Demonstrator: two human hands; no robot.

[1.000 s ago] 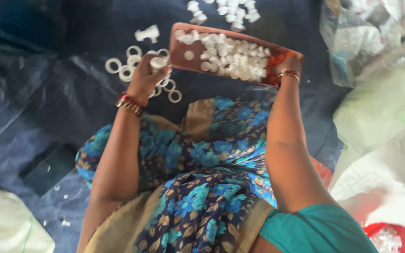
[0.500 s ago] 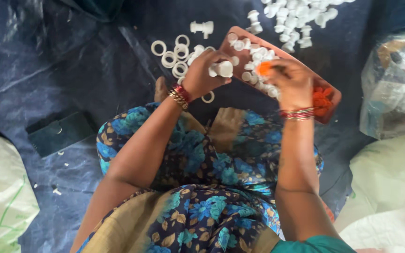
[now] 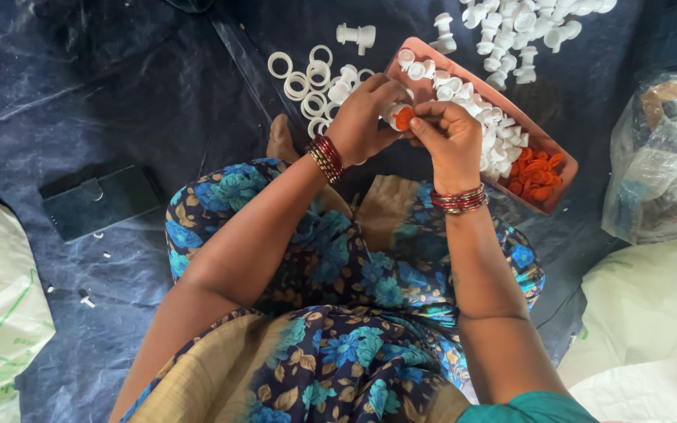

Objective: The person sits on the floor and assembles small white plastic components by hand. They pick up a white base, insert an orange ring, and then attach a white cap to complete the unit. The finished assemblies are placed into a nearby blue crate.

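Two crinkled clear plastic bags (image 3: 660,157) lie at our right beside the pink rectangular plastic tray (image 3: 558,176), above which our left hand (image 3: 362,121) and right hand (image 3: 448,141) pinch one small white plastic cap with an orange disc (image 3: 399,117) between closed fingertips.

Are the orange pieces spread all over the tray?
No, the orange pieces sit bunched at one end of the tray, and white plastic caps fill the rest.
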